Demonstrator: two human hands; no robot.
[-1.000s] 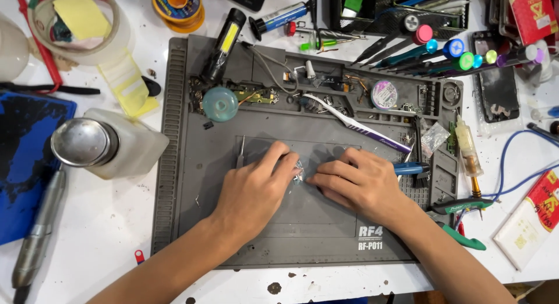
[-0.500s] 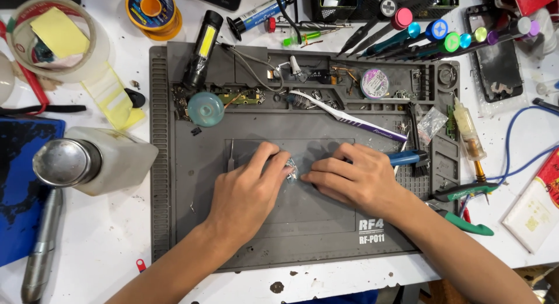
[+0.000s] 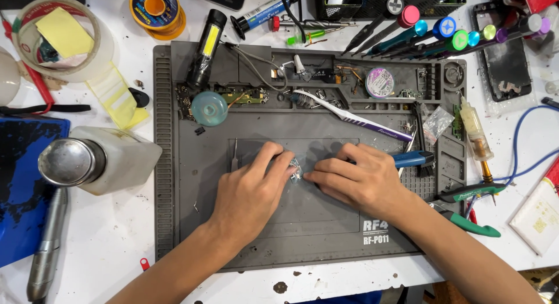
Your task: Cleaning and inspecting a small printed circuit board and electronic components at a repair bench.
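Both hands meet at the middle of a grey rubber repair mat [image 3: 192, 222] on a white counter [image 3: 105, 251]: left hand [image 3: 250, 193] and right hand [image 3: 358, 179] have fingers pinched together on a small silvery metal part [image 3: 295, 169], work seemingly mid-way. A blue-handled tool [image 3: 412, 159] lies under the right hand; a white toothbrush [image 3: 349, 115] and steel tweezers [image 3: 234, 155] crowd nearby.

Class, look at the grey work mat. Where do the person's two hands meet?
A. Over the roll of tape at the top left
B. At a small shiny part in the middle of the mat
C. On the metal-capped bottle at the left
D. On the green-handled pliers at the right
B: the left hand and right hand pinch a small shiny part between their fingertips at the centre of the grey mat.
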